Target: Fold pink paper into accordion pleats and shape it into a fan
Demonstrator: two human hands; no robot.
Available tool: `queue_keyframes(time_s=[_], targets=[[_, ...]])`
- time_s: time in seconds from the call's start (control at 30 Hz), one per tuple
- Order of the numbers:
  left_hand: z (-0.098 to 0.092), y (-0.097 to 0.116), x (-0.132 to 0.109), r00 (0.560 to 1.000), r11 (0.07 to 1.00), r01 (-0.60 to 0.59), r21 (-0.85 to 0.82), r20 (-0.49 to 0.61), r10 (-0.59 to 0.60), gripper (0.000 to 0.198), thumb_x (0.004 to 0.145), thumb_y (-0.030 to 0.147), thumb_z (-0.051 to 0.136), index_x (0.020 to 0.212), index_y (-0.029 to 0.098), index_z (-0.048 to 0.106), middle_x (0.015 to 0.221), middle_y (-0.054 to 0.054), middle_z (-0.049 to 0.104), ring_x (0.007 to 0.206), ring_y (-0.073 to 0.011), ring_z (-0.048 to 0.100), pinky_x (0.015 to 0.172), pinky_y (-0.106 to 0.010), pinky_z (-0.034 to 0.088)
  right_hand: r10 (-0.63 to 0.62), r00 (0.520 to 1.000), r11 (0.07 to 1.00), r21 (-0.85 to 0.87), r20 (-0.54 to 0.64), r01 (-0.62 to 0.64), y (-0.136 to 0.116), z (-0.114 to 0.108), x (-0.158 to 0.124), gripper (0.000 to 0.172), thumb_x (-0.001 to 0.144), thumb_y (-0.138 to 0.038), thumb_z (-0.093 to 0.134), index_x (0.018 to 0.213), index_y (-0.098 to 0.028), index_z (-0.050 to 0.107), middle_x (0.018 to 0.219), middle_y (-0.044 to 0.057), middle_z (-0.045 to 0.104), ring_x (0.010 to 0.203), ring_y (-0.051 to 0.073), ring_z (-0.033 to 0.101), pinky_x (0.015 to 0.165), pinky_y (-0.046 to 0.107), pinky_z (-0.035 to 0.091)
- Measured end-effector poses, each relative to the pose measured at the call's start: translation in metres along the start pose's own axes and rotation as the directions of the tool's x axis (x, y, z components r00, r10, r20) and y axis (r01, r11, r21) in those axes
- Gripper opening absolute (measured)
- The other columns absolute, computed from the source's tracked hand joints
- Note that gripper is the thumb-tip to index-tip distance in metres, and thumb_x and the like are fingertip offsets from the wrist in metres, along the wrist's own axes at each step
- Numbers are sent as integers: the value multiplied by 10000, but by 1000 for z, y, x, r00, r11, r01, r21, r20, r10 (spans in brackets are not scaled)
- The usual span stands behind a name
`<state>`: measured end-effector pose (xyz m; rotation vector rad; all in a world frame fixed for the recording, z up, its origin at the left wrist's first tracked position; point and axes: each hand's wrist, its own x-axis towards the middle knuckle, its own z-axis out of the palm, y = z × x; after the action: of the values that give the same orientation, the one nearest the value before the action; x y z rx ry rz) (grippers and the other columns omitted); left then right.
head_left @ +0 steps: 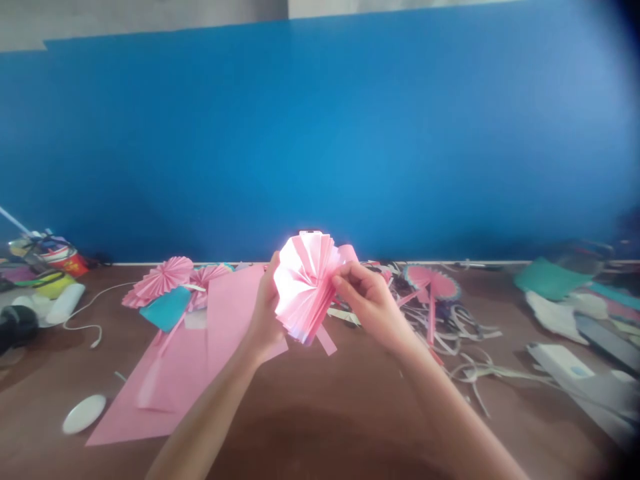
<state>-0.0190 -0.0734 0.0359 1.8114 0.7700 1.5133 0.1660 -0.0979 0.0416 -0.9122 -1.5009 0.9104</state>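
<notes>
A pleated pink paper fan (303,287), spread into a near-full round, is held up above the table between my two hands. My left hand (267,310) grips its left side from behind, so most of those fingers are hidden. On the right edge, my right hand (363,293) pinches the bunched folds between thumb and forefinger. Bright light washes out the fan's upper left. Behind and below my left wrist lie large pink paper sheets (175,380). A narrow pink paper strip (327,341) shows just under the fan.
More pink pleated fans (167,275) and a teal paper piece (167,309) lie at left, near a white oval dish (84,414). At right are a pink fan (444,287), tangled paper strips (470,367), green paper (550,279) and a white box (563,361). A blue partition (320,133) stands behind.
</notes>
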Motion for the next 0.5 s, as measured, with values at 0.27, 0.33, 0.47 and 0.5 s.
queue_keyframes(time_s=[0.27,0.33,0.47,0.5], targets=[[-2,6,4,998,980,58,190,0,-59,100,896,283,575,961,216,540,863,-16,638,763,-177,608,710,-306,495,46,998,996,-78,36,-44,3,-2,-1,233,984,-414,513,908,-202,573,700,-42,446,591,98,366,529,236,292],[-1,12,5,984,937,143,320,58,-169,104,955,272,479,866,217,480,761,9,597,686,-157,569,671,-289,452,67,997,993,-102,47,-62,-1,-2,-1,242,997,-429,481,971,-211,582,734,-35,472,622,106,398,559,236,328],[6,21,5,946,877,197,438,149,-287,281,1031,405,339,844,224,446,683,26,569,618,-151,546,612,-271,384,143,985,988,-72,94,-136,-9,0,-2,320,1003,-496,435,1089,-220,574,974,19,609,871,150,557,794,268,441],[8,22,5,945,877,191,441,157,-286,299,1035,431,322,872,225,464,691,21,578,633,-157,559,619,-272,384,177,979,984,-55,105,-172,-10,0,-3,347,995,-522,440,1113,-222,569,1039,32,624,939,166,576,848,287,445]])
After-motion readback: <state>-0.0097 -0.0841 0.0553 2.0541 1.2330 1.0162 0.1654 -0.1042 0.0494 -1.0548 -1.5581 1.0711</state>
